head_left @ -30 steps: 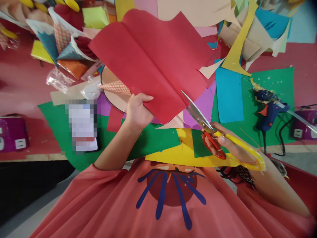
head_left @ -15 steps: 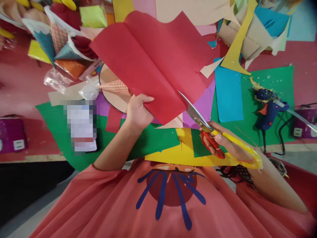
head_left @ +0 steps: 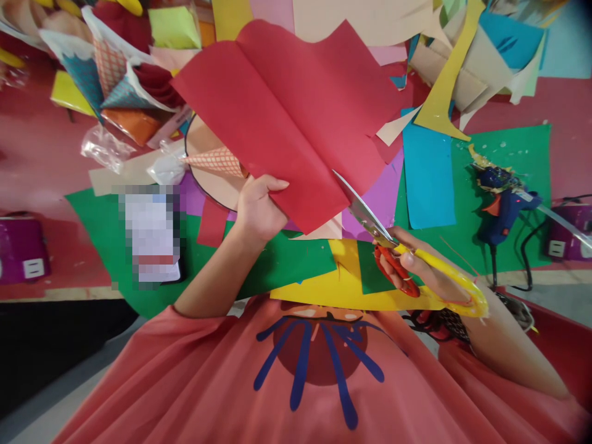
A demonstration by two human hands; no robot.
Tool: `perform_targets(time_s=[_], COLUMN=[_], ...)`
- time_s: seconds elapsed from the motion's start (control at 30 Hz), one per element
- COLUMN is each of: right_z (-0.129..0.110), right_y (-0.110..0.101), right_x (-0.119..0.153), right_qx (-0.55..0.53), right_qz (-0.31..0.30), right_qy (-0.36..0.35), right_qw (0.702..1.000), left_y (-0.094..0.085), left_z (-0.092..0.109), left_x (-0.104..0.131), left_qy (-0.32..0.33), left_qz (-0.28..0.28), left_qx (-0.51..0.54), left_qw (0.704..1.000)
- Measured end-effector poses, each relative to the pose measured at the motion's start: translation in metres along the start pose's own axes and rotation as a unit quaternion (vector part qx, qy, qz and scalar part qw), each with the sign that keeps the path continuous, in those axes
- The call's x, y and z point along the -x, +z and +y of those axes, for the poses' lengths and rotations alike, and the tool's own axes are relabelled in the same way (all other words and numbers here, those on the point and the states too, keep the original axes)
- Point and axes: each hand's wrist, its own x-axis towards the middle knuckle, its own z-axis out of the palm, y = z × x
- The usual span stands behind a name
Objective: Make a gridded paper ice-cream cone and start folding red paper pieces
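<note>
A large red paper sheet [head_left: 296, 117] with a lengthwise crease and a wavy far edge is held up over the table. My left hand [head_left: 263, 208] pinches its near left edge, thumb on top. My right hand [head_left: 409, 262] is closed round the scissors [head_left: 367, 216], which have one red and one yellow handle. The blades lie at the sheet's near right corner, and one blade shows above the paper. Behind the sheet, partly hidden, are a round beige piece with a dark rim [head_left: 198, 135] and an orange-checked paper cone [head_left: 215, 161].
A blue glue gun [head_left: 504, 216] with a cord lies on green paper [head_left: 531, 160] at the right. At the left are a phone [head_left: 152, 237] and a purple power strip [head_left: 23, 250]. Patterned cones [head_left: 111, 68] fill the far left, paper scraps [head_left: 481, 68] the far right.
The view has shifted very slightly. The red sheet's far part has moved a little to the right; both hands keep their hold and the scissors look nearly unmoved.
</note>
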Motion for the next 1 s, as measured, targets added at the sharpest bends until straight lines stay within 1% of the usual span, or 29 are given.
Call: perform_targets(time_s=[0.1,0.23,0.4,0.47,0.57,0.73,0.9,1.0], right_z=[0.000,0.002,0.006,0.006,0.003,-0.003,-0.008,-0.009], right_y=[0.001,0.003,0.006,0.007,0.008,0.010,0.012,0.014], right_x=[0.000,-0.001,-0.001,-0.002,-0.003,-0.005,-0.004,-0.004], right_qx=[-0.005,-0.016,-0.003,0.000,0.003,0.013,0.015,0.019], right_qz=[-0.001,0.006,0.017,0.015,0.016,0.032,0.057,0.075], right_qy=[0.015,0.008,-0.009,-0.012,-0.014,-0.009,0.008,0.008], right_qw=[1.000,1.000,1.000,1.000,1.000,0.999,0.998,0.997], left_y=[0.000,0.000,0.001,0.001,0.000,-0.001,0.000,0.001], left_z=[0.000,0.001,0.002,0.002,0.002,0.002,0.002,0.002], left_x=[0.000,-0.001,-0.001,-0.001,-0.001,-0.002,-0.001,0.001], left_qy=[0.002,0.003,-0.007,-0.011,-0.019,-0.009,-0.011,-0.026], left_qz=[0.000,0.004,0.001,-0.005,0.000,-0.019,-0.024,-0.015], left_qx=[-0.007,0.002,0.011,0.008,-0.008,-0.001,-0.006,-0.008], left_qw=[1.000,1.000,1.000,1.000,1.000,1.000,1.000,1.000])
